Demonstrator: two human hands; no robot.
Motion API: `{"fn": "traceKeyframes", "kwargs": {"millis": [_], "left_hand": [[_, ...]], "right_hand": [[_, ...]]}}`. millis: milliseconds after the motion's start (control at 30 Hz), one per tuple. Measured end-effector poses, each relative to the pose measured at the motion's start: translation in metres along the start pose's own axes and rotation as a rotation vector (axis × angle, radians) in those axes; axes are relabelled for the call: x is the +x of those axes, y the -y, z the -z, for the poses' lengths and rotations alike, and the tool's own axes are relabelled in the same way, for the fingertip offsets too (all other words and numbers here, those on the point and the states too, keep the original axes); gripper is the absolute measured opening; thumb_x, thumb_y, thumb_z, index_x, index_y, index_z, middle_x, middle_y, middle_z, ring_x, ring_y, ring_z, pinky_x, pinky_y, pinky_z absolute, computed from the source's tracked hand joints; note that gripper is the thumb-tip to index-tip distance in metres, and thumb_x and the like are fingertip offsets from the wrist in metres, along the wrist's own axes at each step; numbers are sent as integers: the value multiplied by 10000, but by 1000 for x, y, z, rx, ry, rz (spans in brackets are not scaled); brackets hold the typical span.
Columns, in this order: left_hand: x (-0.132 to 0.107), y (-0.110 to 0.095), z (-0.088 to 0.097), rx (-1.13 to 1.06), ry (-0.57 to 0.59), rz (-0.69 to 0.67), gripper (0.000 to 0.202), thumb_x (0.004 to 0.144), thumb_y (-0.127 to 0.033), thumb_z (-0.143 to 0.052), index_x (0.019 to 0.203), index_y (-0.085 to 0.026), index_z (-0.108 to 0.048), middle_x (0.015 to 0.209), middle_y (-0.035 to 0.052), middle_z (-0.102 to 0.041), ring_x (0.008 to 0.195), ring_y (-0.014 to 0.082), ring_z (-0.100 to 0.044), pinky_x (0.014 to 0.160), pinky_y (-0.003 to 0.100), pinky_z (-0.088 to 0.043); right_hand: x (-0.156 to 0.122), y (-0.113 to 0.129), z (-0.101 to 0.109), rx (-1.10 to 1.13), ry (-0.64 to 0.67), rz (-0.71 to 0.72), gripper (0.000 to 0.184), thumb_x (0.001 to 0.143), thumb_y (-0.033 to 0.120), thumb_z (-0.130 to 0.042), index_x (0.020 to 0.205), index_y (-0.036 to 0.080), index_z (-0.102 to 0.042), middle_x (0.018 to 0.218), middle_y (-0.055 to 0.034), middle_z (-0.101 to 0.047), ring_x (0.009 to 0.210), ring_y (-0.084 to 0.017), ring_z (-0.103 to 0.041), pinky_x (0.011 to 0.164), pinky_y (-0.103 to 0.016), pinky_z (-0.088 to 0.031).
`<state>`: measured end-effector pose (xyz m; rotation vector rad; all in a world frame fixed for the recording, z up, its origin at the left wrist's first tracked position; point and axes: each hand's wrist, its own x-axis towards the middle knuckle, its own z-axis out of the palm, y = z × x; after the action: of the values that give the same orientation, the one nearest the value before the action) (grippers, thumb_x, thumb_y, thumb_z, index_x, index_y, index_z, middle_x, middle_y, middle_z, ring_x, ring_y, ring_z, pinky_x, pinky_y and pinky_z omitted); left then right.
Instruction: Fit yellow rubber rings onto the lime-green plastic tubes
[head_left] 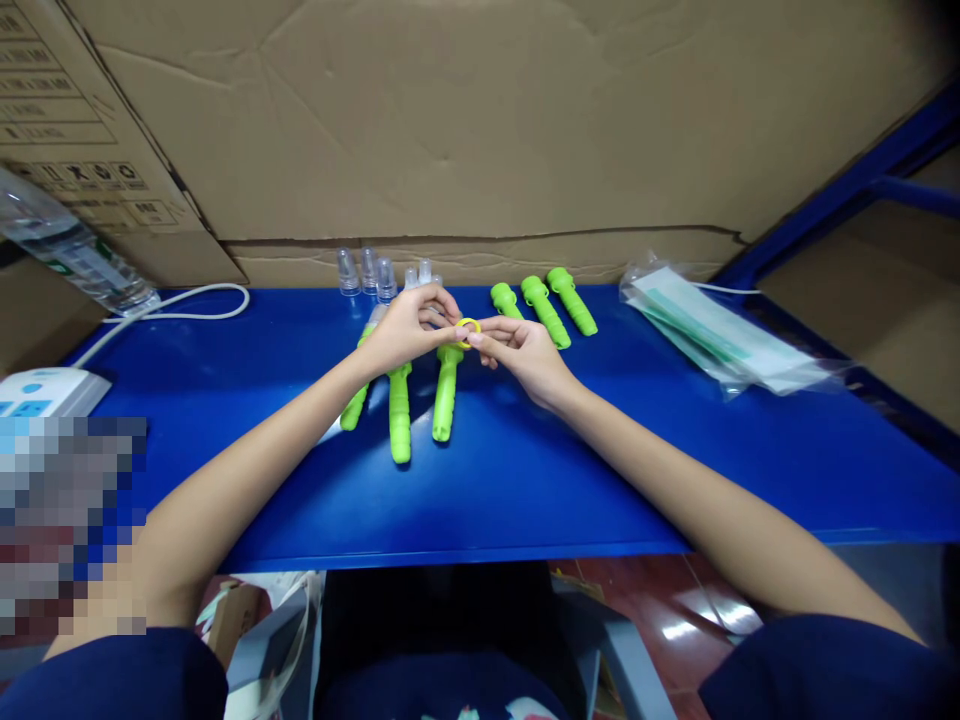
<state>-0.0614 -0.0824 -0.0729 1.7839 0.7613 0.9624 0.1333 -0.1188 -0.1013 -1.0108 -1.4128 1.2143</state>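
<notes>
Fingertips of my left hand (416,325) and my right hand (529,360) meet over the table, both pinching a small yellow ring (469,320). Just below the ring lies a lime-green flashlight-shaped body (445,400), its upper end partly covered by my fingers. I cannot tell whether the ring touches it. Two more green bodies lie to its left, one (400,420) beside it and another (354,408) partly behind my left wrist. Past my right hand, three green flashlight-shaped pieces (572,300) with wider heads lie in a row.
Several clear plastic caps (349,272) stand at the back of the blue table (562,480). Cardboard (487,120) walls the rear. At right lie plastic-wrapped packets (720,325). A water bottle (82,255), a cable and a white power strip (52,390) are at left.
</notes>
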Motion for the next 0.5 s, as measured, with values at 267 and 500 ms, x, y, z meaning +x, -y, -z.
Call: {"fn": "traceKeyframes", "kwargs": {"millis": [267, 500], "left_hand": [[5, 11, 10, 32, -134, 25, 358, 707, -214, -810, 958, -152, -562, 1030, 62, -694, 837, 136, -713, 787, 257, -572], [-1, 10, 15, 645, -141, 25, 179, 777, -92, -595, 937, -165, -631, 1004, 55, -735, 872, 204, -728, 854, 345, -530]], "right_hand": [[-6, -1, -5, -358, 28, 173, 495, 862, 650, -631, 1067, 203, -574, 608, 53, -549, 521, -114, -490, 515, -261, -365], [-21, 12, -13, -940, 385, 191, 353, 1009, 514, -490, 1184, 255, -654, 715, 12, -641, 642, -155, -582, 602, -268, -317]]}}
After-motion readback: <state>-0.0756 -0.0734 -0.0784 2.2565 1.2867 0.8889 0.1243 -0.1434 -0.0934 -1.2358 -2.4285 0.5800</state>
